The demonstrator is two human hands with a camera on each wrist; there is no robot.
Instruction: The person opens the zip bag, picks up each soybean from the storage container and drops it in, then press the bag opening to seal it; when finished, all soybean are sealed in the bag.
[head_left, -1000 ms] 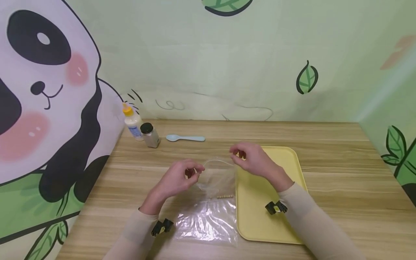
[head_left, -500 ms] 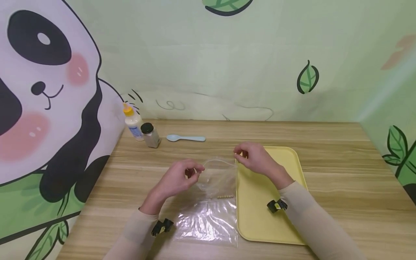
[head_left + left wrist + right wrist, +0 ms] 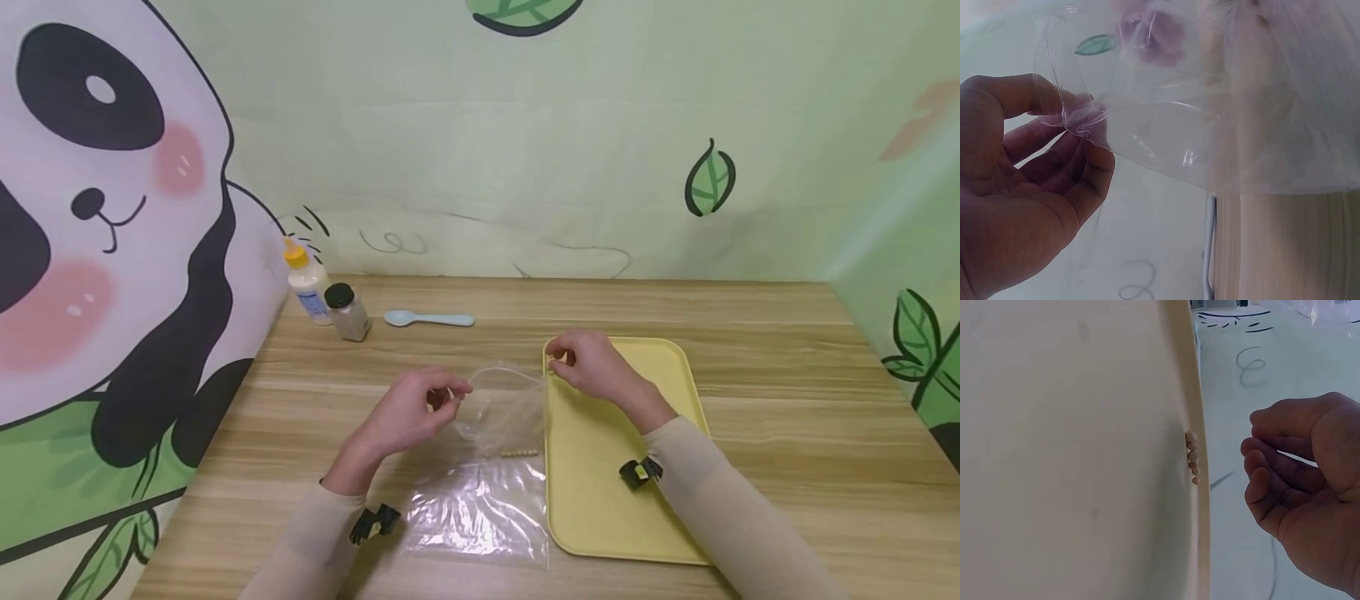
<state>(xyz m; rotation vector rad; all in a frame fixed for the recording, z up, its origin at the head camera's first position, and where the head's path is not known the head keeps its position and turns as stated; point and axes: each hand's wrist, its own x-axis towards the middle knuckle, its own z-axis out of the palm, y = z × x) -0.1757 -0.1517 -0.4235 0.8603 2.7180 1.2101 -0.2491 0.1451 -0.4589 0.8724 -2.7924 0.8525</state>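
Observation:
My left hand [image 3: 411, 408] pinches the upper left edge of a clear zip bag [image 3: 480, 508] between thumb and forefinger. The left wrist view shows the crumpled film [image 3: 1088, 122] at those fingertips. Inside or under the film lies a short row of small round beige beans [image 3: 519, 454]; which of the two I cannot tell. Above the far left corner of a yellow tray [image 3: 600, 500], my right hand [image 3: 588, 364] has loosely bent fingers, and nothing shows between them. Several similar beans [image 3: 1193, 456] sit in a line along the tray's inner rim, near those fingers.
Toward the back left stand a white squeeze bottle [image 3: 309, 292] with an orange cap and a small jar [image 3: 347, 315] with a black lid. A pale blue spoon [image 3: 431, 319] lies to their right. Behind the wooden table rises a painted wall [image 3: 480, 167].
My right hand has moved a little rightward from beside the bag's mouth to over the tray corner. The left hand keeps its grip on the bag in the same spot.

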